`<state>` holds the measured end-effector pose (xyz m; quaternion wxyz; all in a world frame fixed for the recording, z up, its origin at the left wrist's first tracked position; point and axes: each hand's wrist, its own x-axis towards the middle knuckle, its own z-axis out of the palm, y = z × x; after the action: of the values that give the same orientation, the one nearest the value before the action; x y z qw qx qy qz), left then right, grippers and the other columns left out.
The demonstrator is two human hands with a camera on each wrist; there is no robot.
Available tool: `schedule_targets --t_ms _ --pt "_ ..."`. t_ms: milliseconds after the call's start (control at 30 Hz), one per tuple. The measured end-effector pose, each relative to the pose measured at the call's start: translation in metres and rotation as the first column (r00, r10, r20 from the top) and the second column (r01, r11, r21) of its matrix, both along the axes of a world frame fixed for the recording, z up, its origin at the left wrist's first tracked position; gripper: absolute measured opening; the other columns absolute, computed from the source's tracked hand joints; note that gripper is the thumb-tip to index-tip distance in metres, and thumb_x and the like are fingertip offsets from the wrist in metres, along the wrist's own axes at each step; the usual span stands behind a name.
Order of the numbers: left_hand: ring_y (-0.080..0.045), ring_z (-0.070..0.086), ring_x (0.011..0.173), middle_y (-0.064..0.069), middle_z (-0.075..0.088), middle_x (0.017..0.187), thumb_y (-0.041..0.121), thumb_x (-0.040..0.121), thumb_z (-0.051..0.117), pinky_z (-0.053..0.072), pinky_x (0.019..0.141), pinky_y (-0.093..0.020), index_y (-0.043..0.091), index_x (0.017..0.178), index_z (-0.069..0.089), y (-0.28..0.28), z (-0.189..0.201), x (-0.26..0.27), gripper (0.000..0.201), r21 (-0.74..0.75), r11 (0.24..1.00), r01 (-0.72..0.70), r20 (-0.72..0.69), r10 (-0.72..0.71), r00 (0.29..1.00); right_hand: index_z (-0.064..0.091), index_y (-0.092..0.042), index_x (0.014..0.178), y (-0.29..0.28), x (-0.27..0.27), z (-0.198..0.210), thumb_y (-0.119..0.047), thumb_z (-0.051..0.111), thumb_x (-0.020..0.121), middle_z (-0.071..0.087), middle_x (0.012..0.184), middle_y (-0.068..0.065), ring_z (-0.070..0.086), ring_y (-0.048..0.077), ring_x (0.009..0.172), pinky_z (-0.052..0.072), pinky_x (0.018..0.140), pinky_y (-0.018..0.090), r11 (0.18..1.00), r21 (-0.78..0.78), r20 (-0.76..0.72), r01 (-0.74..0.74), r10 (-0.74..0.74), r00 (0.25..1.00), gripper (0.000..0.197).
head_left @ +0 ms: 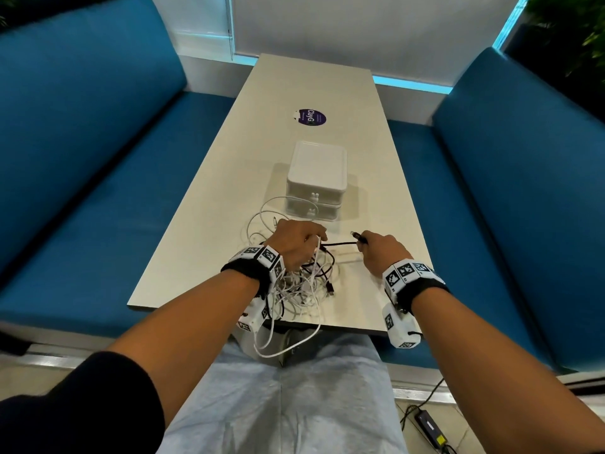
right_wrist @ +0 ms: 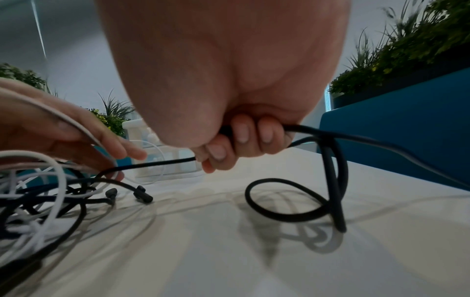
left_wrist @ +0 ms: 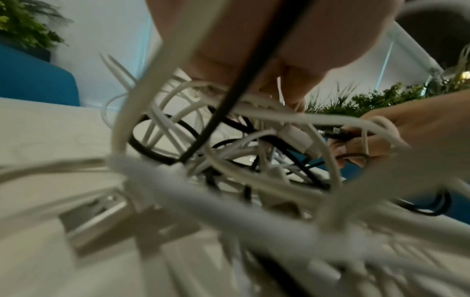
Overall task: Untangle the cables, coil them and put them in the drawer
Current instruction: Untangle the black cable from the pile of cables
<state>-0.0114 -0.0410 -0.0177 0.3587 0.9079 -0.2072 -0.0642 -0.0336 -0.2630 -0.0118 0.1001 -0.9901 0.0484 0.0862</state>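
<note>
A tangle of white and black cables [head_left: 302, 283] lies on the near end of the white table [head_left: 360, 158], with loops hanging over its front edge. My left hand [head_left: 298, 244] sits on top of the tangle, fingers curled round several white cables [left_wrist: 254, 106]. To its right, my right hand [head_left: 379, 252] grips a black cable [right_wrist: 152, 162] just behind its plug [head_left: 357, 236]. That cable runs taut leftward into the tangle. Beyond the hands stands a white two-drawer unit [head_left: 316, 181], both drawers pushed in.
Blue benches [head_left: 98, 158] flank the table on both sides. A purple round sticker [head_left: 312, 117] lies on the far tabletop. A black loop [right_wrist: 292, 213] rests on the table under my right hand. A power adapter [head_left: 429, 427] lies on the floor at right.
</note>
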Motion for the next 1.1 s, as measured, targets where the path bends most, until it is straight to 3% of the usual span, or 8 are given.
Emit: schedule_targets --t_ms 100,200,267,400,500,667,933,1100 --pt "-0.027 0.056 0.113 0.004 0.072 0.114 0.047 0.087 0.032 0.034 0.107 -0.045 0.025 0.092 0.075 0.001 0.007 -0.004 0.048 -0.015 1.0 -0.009 -0.05 0.009 0.999 0.055 -0.018 0.109 0.0 0.0 0.0 -0.033 0.037 0.103 0.058 0.087 0.009 0.057 0.028 0.071 0.045 0.061 0.032 1.0 -0.016 0.001 0.007 -0.007 1.0 0.024" --pt "-0.027 0.06 0.081 -0.005 0.069 0.077 0.057 0.098 0.028 0.037 0.09 -0.041 0.014 0.079 0.067 -0.006 0.008 -0.002 0.062 0.148 0.989 -0.013 0.033 0.008 0.999 0.054 -0.019 0.108 0.001 0.001 0.0 -0.034 0.037 0.102 0.058 0.086 0.009 0.057 0.028 0.071 0.045 0.061 0.033 1.0 -0.003 0.003 0.003 -0.003 1.0 0.023" --pt "-0.024 0.053 0.072 0.002 0.06 0.067 0.053 0.099 0.039 0.033 0.087 -0.04 0.018 0.075 0.054 -0.013 0.005 0.0 0.046 0.297 0.954 -0.037 0.153 -0.009 0.988 0.055 -0.019 0.107 0.003 0.001 -0.001 -0.034 0.038 0.102 0.058 0.086 0.009 0.058 0.028 0.07 0.047 0.061 0.033 1.0 0.027 0.01 -0.009 0.009 1.0 0.024" --pt "-0.022 0.057 0.087 0.008 0.06 0.093 0.029 0.098 0.05 0.026 0.09 -0.04 0.024 0.103 0.052 -0.017 -0.005 0.001 0.007 0.42 0.908 -0.013 0.255 -0.104 0.961 0.056 -0.022 0.105 0.003 0.0 0.002 -0.035 0.039 0.101 0.06 0.084 0.009 0.059 0.028 0.07 0.05 0.063 0.035 0.998 0.055 0.007 -0.031 0.031 1.0 0.022" --pt "-0.022 0.053 0.098 0.005 0.048 0.097 0.022 0.098 0.051 0.024 0.089 -0.041 0.028 0.109 0.062 -0.018 -0.009 0.0 0.017 0.544 0.839 -0.011 0.305 -0.186 0.934 0.056 -0.024 0.101 -0.001 -0.003 0.006 -0.035 0.039 0.101 0.061 0.083 0.008 0.06 0.028 0.071 0.05 0.065 0.035 0.997 0.068 -0.019 -0.044 0.046 0.999 0.02" --pt "-0.023 0.04 0.115 0.007 0.054 0.119 0.029 0.097 0.053 0.024 0.093 -0.045 0.031 0.113 0.068 -0.003 -0.014 0.003 0.022 0.601 0.796 -0.077 0.371 -0.192 0.909 0.056 -0.028 0.091 -0.02 -0.004 0.013 -0.033 0.039 0.1 0.062 0.082 0.005 0.061 0.025 0.07 0.047 0.061 0.032 0.997 0.082 -0.054 0.011 -0.006 0.999 0.02" --pt "-0.018 0.046 0.117 0.012 0.057 0.122 0.04 0.09 0.05 0.019 0.102 -0.05 0.04 0.122 0.061 0.004 -0.001 0.008 0.033 0.619 0.785 -0.025 0.313 -0.217 0.925 0.056 -0.031 0.089 -0.041 -0.006 0.02 -0.031 0.036 0.1 0.062 0.084 0.006 0.06 0.026 0.068 0.047 0.061 0.033 0.998 0.005 -0.066 0.062 -0.062 0.996 0.023" --pt "-0.019 0.06 0.105 0.004 0.057 0.124 0.024 0.091 0.054 0.016 0.111 -0.043 0.025 0.122 0.06 -0.006 -0.001 0.006 0.032 0.591 0.804 0.071 0.271 -0.28 0.921 0.057 -0.016 0.105 -0.021 -0.006 0.009 -0.029 0.036 0.103 0.057 0.086 0.005 0.059 0.026 0.073 0.047 0.061 0.033 0.984 -0.152 0.0 0.093 -0.094 0.996 0.025"
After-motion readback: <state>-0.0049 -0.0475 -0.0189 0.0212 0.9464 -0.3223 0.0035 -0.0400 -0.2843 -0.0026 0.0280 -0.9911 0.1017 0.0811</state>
